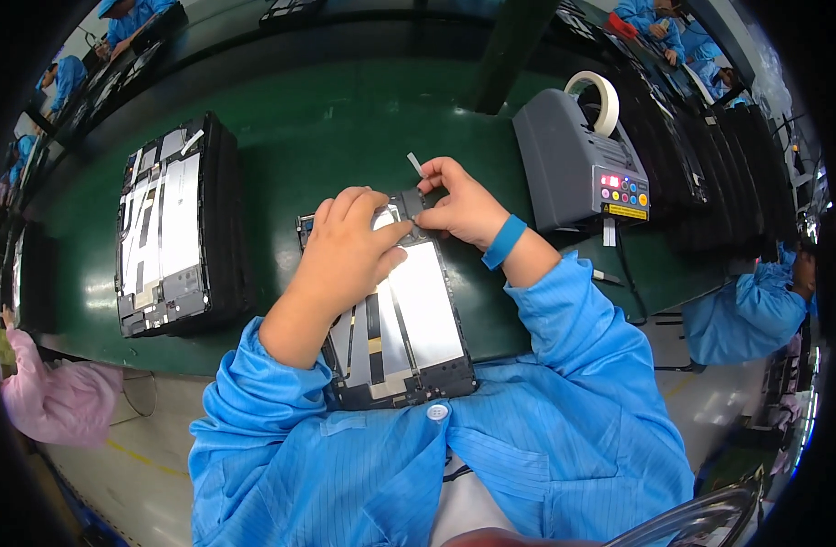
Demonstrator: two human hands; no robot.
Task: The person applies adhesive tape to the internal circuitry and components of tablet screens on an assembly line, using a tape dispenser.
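Observation:
An opened tablet (427,301) lies on the green table close against my body. Its silver battery panel, dark ribbon cables and black lower part are exposed. My left hand (345,246) rests over its upper left area, fingers apart and bent, index fingertip pressing near the top. At the upper right corner my right hand (468,208), with a blue band around the wrist, has its fingers closed. A short whitish strip of tape (415,165) sticks up from its fingertips. Its thumb is close to the tablet's black top part; my fingers hide part of that corner.
To the left stands a stack of similar opened tablets (167,228). A grey tape dispenser (573,155) with a cream tape roll (607,105) stands at right, a strip hanging from its front. Dark stacks (728,182) line the far right. Other people in blue work around the edges.

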